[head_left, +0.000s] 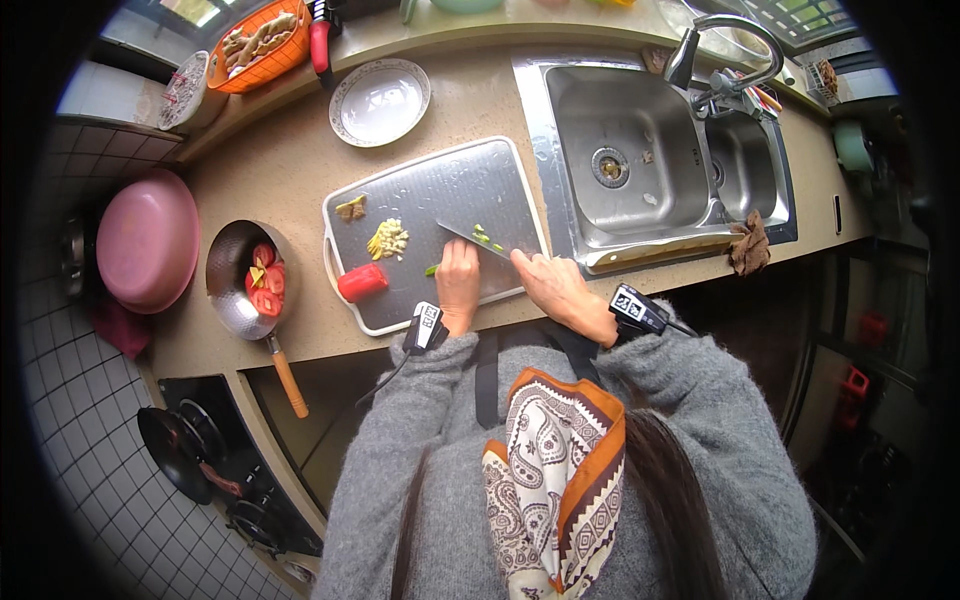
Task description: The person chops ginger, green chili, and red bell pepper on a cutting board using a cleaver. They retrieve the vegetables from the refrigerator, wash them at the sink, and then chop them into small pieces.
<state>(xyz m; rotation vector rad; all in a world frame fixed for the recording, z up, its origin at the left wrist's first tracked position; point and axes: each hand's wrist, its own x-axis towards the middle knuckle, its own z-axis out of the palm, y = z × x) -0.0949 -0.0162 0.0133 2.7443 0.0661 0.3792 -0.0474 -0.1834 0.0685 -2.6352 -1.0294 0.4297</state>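
Observation:
On the grey cutting board with a white rim (517, 161), my right hand (559, 289) grips a kitchen knife (474, 237), its blade pointing up and left. My left hand (457, 277) is beside the blade, its fingers on a green vegetable piece (432, 269) that shows at their left; the rest is hidden. Small green slices (481, 234) lie just beyond the blade. Chopped pale yellow pieces (388, 239), brownish ginger-like scraps (351, 208) and a red cylindrical item (363, 283) lie on the board's left part.
Left of the board, a hammered metal pan (229, 300) holds cut tomato, its wooden handle past the counter edge. A white plate (380, 102) lies behind the board. The double sink (630, 142) is at right, with a brown cloth (748, 244). A pink basin (146, 240) stands far left.

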